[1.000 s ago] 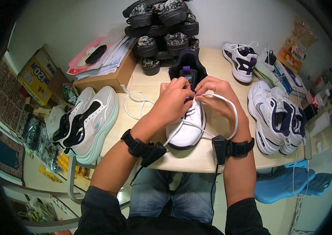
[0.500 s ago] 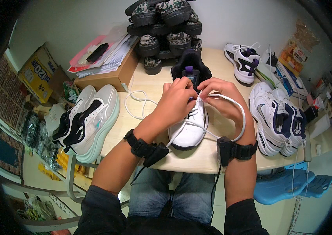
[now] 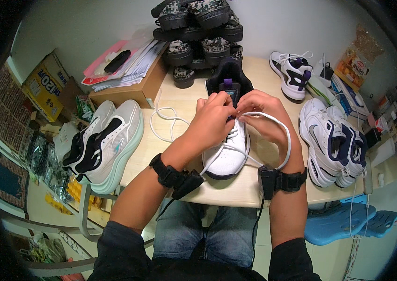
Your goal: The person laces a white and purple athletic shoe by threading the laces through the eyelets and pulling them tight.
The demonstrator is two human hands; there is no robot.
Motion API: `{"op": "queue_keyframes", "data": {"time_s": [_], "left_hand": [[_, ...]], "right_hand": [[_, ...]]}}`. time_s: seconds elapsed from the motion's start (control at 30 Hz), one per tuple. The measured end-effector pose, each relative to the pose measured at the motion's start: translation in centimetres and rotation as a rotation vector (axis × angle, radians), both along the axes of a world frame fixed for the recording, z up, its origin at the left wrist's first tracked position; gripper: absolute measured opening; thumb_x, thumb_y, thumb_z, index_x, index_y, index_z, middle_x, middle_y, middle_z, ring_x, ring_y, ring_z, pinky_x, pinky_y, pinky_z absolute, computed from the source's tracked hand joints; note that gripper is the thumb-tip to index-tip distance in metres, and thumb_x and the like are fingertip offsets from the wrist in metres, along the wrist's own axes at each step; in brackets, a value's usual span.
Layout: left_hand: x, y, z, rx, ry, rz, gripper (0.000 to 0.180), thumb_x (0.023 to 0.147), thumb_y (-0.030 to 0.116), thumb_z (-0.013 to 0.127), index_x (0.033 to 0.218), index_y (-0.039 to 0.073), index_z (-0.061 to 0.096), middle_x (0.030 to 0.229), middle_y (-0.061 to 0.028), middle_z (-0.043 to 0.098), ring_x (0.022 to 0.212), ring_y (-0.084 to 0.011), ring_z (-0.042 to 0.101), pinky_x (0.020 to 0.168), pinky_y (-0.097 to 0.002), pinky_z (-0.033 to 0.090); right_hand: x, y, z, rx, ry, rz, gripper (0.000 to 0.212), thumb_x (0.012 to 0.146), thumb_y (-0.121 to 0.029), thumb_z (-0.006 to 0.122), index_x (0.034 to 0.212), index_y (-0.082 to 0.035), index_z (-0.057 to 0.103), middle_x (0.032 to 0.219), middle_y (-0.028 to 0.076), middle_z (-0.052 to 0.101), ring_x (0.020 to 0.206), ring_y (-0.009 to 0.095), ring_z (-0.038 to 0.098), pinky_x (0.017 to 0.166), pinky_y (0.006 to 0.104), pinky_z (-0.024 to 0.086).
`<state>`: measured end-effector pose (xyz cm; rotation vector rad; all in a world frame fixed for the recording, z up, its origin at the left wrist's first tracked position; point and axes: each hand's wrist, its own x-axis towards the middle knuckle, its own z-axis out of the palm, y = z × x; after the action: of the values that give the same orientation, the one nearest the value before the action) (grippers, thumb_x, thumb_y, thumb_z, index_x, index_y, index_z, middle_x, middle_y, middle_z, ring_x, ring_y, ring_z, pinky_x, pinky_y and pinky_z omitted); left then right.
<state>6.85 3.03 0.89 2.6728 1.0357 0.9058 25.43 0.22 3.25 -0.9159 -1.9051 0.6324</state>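
A white sneaker (image 3: pixel 226 163) with a dark lining and a purple tongue tab stands on the table in front of me, toe toward me. My left hand (image 3: pixel 214 117) bends over its upper eyelets, fingers pinched at the white shoelace (image 3: pixel 288 140); their tips are partly hidden. Opposite it, my right hand (image 3: pixel 265 112) pinches the lace between thumb and fingers beside the tongue. From there the lace loops over the right hand and down past the wrist. Another stretch crosses the toe, and a loose loop lies on the table to the left.
A pale running-shoe pair (image 3: pixel 119 145) stands at left, a white-and-navy sneaker pair (image 3: pixel 317 133) at right. At the far right is a white-and-purple sneaker (image 3: pixel 293 77). Camouflage shoes (image 3: pixel 214 49) are stacked at the back, beside a cardboard box (image 3: pixel 149 89) bearing papers.
My hands stay at the upper eyelets, with only a slight shift of the fingers. The sneaker and the lace loops lie much as before.
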Motion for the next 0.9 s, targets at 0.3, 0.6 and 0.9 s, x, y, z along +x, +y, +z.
{"op": "queue_keyframes", "data": {"time_s": [0.3,0.6,0.9], "left_hand": [[0.1,0.1,-0.3,0.0,-0.027,-0.007,0.016,0.076,0.01,0.069,0.091,0.007,0.069,0.101,-0.0081,0.053,0.102,-0.0257,0.05,0.085,-0.0379,0.034],[0.0,-0.2,-0.1,0.024,-0.109,-0.029,0.015,0.075,0.007,0.071,0.089,0.004,0.07,0.097,-0.009,0.057,0.095,-0.0266,0.054,0.081,-0.0387,0.042],[-2.6,-0.7,0.6,0.171,-0.321,-0.081,0.013,0.076,0.001,0.072,0.089,0.0,0.07,0.103,-0.0137,0.064,0.095,-0.0278,0.063,0.081,-0.0341,0.051]], "right_hand": [[0.2,0.0,-0.3,0.09,-0.102,-0.121,0.012,0.069,0.0,0.07,0.081,0.0,0.067,0.086,0.012,0.062,0.076,0.024,0.063,0.068,0.0308,0.051],[0.0,-0.1,0.2,0.021,-0.114,-0.051,0.011,0.076,-0.006,0.07,0.083,0.002,0.068,0.084,0.012,0.063,0.075,0.021,0.063,0.068,0.0308,0.05],[-1.0,0.3,-0.6,0.047,0.069,-0.036,0.025,0.089,-0.019,0.06,0.089,0.005,0.068,0.088,0.014,0.066,0.082,0.024,0.062,0.077,0.0324,0.048]]}}
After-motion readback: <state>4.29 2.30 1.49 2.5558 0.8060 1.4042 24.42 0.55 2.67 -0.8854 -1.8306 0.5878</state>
